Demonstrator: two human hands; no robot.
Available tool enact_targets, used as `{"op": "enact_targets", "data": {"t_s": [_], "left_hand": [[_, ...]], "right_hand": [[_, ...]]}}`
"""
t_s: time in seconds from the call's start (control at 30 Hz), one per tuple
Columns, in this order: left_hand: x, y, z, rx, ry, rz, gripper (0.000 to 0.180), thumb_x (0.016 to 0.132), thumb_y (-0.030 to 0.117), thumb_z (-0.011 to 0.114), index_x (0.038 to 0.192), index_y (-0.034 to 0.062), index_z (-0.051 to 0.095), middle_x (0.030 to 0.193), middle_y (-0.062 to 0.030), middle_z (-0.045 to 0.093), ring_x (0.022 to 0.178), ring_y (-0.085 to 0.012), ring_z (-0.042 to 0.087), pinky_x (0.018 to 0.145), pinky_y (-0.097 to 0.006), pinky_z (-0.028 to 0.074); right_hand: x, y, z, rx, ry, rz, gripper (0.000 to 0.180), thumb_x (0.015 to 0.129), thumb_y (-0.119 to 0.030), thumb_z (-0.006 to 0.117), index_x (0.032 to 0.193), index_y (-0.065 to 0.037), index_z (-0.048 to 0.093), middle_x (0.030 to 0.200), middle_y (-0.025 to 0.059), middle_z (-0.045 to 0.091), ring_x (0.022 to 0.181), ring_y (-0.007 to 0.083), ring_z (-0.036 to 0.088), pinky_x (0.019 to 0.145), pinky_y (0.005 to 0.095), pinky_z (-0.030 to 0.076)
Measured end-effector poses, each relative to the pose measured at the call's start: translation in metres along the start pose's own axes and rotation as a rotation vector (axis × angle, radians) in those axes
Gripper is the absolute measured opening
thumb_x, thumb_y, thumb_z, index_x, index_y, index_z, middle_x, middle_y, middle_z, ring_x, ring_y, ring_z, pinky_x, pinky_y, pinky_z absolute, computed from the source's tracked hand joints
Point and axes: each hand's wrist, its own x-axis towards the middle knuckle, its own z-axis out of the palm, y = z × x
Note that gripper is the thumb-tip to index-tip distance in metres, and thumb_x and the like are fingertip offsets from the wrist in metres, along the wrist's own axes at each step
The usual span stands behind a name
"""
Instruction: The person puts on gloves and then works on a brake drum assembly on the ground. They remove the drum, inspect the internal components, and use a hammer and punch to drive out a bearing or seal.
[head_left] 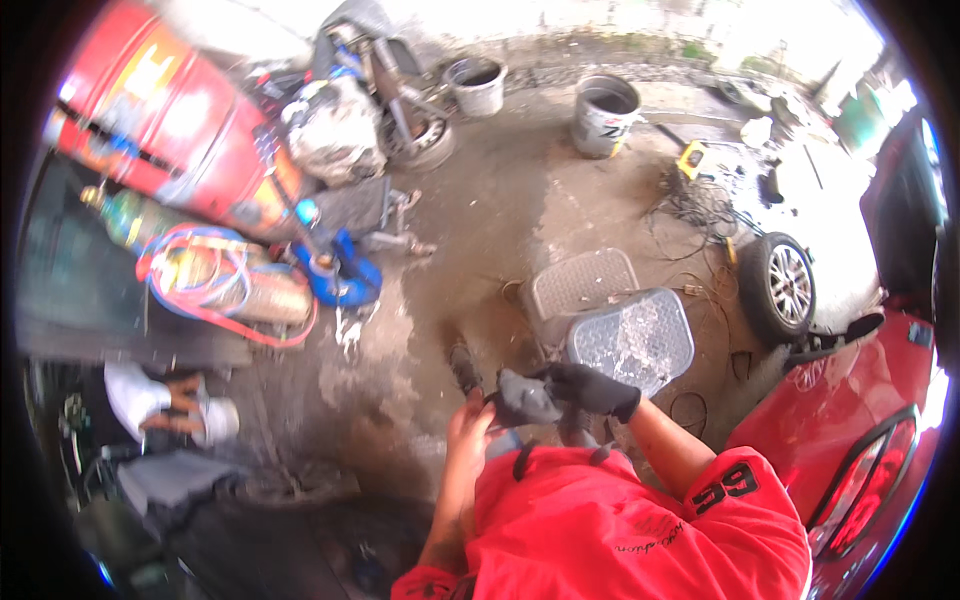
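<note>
In front of my red shirt (pixel 590 510), my bare left hand (pixel 468 428) grips the edge of a limp grey-and-black work glove (pixel 527 397). From the other side, my right hand (pixel 592 388), in a black glove, has its fingers closed on the same piece; its fingertips are partly hidden. Just beyond my hands stand two step stools with textured tops: a light grey one (pixel 640 340), flecked with dirt, and a brownish one (pixel 583 284) behind it. A shoe (pixel 463 367) of mine shows on the floor below my left hand.
A red car (pixel 850 400) stands close on the right, a wheel (pixel 778 288) near it. Cables (pixel 700 205) lie on the floor. Left are a red drum (pixel 170 110), a gas cylinder (pixel 265 290) with hoses, and another person's hand (pixel 182 405). Two buckets (pixel 606 115) (pixel 475 87) stand farther back.
</note>
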Motion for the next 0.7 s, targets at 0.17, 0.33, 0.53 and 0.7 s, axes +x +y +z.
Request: {"op": "enact_targets", "data": {"t_s": [0.17, 0.33, 0.53, 0.7], "left_hand": [[0.07, 0.047, -0.074, -0.069, 0.108, -0.038, 0.019, 0.091, 0.013, 0.072, 0.104, 0.0018, 0.063, 0.093, -0.0052, 0.066, 0.077, -0.016, 0.065, 0.064, -0.031, 0.054], [0.081, 0.138, -0.086, 0.112, 0.168, 0.009, 0.012, 0.091, 0.007, 0.07, 0.098, -0.0007, 0.065, 0.084, -0.0049, 0.064, 0.073, -0.0147, 0.063, 0.065, -0.029, 0.054], [0.114, 0.219, -0.074, 0.184, 0.093, 0.08, 0.009, 0.091, 0.004, 0.069, 0.096, -0.0026, 0.065, 0.089, -0.0062, 0.067, 0.08, -0.0154, 0.065, 0.072, -0.03, 0.055], [0.169, 0.25, -0.064, 0.149, -0.059, -0.031, 0.008, 0.09, 0.005, 0.071, 0.094, 0.0019, 0.065, 0.09, -0.006, 0.068, 0.08, -0.0161, 0.065, 0.071, -0.033, 0.055]], "right_hand": [[0.096, 0.029, 0.023, -0.718, 0.468, -0.036, 0.035, 0.09, -0.029, 0.067, 0.111, -0.002, 0.062, 0.105, 0.0217, 0.065, 0.098, 0.0383, 0.065, 0.085, 0.0478, 0.052], [0.187, -0.096, 0.077, -0.803, -0.001, 0.225, 0.045, 0.089, -0.048, 0.065, 0.113, -0.01, 0.068, 0.09, 0.0225, 0.069, 0.087, 0.0427, 0.067, 0.077, 0.0496, 0.052], [0.268, -0.098, 0.108, -0.654, 0.048, -0.038, 0.031, 0.088, -0.04, 0.065, 0.092, -0.01, 0.072, 0.086, 0.0191, 0.07, 0.081, 0.041, 0.067, 0.071, 0.0484, 0.052], [0.292, -0.102, 0.056, -0.736, 0.044, -0.278, 0.017, 0.088, -0.024, 0.062, 0.093, -0.01, 0.072, 0.083, 0.0179, 0.069, 0.077, 0.0396, 0.066, 0.067, 0.0461, 0.052]]}}
